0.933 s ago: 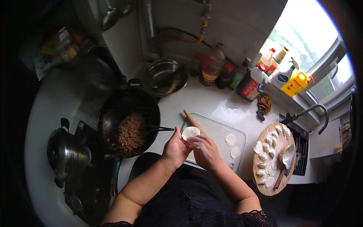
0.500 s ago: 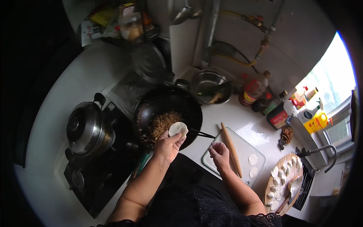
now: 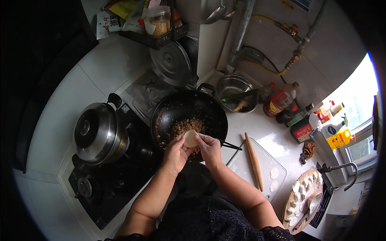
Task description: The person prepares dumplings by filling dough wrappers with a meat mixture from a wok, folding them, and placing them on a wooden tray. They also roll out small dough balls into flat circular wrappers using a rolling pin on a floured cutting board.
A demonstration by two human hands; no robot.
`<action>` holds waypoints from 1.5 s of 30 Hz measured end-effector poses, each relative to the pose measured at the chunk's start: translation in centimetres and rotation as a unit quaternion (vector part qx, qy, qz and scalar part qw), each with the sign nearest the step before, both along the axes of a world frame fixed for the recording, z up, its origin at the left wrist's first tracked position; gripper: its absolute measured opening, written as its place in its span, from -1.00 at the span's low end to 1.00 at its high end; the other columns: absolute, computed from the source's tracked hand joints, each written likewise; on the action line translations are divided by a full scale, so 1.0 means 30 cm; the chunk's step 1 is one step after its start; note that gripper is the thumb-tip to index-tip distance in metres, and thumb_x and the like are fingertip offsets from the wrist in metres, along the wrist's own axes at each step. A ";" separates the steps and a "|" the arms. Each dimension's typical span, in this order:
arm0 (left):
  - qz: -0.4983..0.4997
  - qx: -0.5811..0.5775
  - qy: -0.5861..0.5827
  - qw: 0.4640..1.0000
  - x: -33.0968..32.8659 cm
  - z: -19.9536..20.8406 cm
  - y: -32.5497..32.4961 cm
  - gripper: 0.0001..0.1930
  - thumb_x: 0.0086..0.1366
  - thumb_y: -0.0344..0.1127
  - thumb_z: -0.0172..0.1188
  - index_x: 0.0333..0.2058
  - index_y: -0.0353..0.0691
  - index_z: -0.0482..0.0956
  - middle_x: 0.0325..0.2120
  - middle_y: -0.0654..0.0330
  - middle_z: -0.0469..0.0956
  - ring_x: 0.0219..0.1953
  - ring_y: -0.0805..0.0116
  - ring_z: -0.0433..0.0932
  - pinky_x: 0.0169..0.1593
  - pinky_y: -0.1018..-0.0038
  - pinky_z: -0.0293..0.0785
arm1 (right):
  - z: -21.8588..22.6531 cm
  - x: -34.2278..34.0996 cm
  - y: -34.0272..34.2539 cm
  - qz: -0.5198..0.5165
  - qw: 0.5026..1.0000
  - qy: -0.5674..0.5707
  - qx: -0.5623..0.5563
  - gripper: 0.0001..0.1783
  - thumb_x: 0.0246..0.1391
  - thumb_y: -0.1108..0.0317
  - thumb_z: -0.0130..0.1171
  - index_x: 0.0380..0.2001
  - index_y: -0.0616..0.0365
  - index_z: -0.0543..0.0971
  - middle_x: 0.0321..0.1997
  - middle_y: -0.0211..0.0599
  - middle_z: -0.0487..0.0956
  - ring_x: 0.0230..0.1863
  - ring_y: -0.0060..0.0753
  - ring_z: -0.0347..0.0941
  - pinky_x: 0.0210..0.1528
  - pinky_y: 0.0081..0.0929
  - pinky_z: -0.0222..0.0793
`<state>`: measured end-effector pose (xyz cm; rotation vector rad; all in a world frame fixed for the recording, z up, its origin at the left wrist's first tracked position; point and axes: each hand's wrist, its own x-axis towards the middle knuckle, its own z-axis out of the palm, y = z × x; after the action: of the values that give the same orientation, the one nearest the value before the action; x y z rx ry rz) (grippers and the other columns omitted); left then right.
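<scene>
A round dumpling wrapper [image 3: 191, 139] is held over the near side of a black wok [image 3: 213, 106]. My left hand [image 3: 175, 154] supports it from the left, fingers curled beneath. On its right edge, my right hand [image 3: 210, 150] pinches with thumb and fingers. Minced brown filling [image 3: 188, 126] lies in the wok just beyond. Dark chopsticks [image 3: 231, 145] rest across the wok's right rim. Farther right, a wooden rolling pin [image 3: 254, 162] lies on a clear cutting board [image 3: 241, 170] with two flat wrappers [image 3: 274, 173].
A lidded steel pot [image 3: 94, 132] stands on the black stove [image 3: 104, 184] at left. Behind the wok sits a steel bowl [image 3: 231, 82] with a green vegetable. Sauce bottles [image 3: 280, 100] line the back right. Several folded dumplings [image 3: 295, 186] and a spoon lie on a round wooden tray [image 3: 286, 209].
My right hand has moved left from above the cutting board to the wrapper and now grips its edge. My left hand still holds the wrapper. The whole view has shifted slightly.
</scene>
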<state>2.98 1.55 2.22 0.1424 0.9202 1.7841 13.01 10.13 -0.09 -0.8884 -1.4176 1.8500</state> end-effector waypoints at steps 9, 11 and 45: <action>-0.004 0.058 -0.154 0.986 -0.087 -0.106 0.010 -0.38 0.44 0.19 -0.25 0.06 -0.29 0.40 -0.02 0.03 0.53 0.09 0.15 0.47 0.19 0.24 0.38 | 0.043 0.011 -0.060 0.037 0.806 -0.119 0.579 -0.72 -0.05 0.49 0.25 -0.19 0.17 0.64 -0.05 -0.13 0.61 -0.02 -0.03 0.49 0.04 -0.26 0.44; 0.031 0.029 -0.132 0.990 -0.096 -0.130 0.029 -0.39 0.44 0.18 -0.22 0.05 -0.29 0.41 -0.03 0.05 0.54 0.06 0.16 0.49 0.16 0.23 0.40 | 0.014 0.088 -0.077 -0.006 0.852 -0.132 0.507 -0.76 -0.04 0.51 0.25 -0.22 0.18 0.64 -0.11 -0.13 0.62 -0.06 -0.03 0.50 0.00 -0.28 0.45; 0.113 -0.099 -0.164 0.975 -0.025 -0.283 0.005 -0.73 0.38 -0.22 0.10 -0.05 -0.25 0.50 -0.11 0.07 0.57 -0.09 0.15 0.58 -0.05 0.26 0.56 | -0.116 0.062 0.374 -0.210 0.901 -0.272 0.263 -0.68 0.03 0.17 0.35 -0.51 0.25 0.65 -0.63 -0.28 0.59 -0.58 -0.47 0.53 -0.46 -0.42 0.39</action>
<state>2.24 1.69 -6.28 -0.3892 0.8921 1.8377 14.85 21.36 -3.57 -1.3445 -1.7546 0.8527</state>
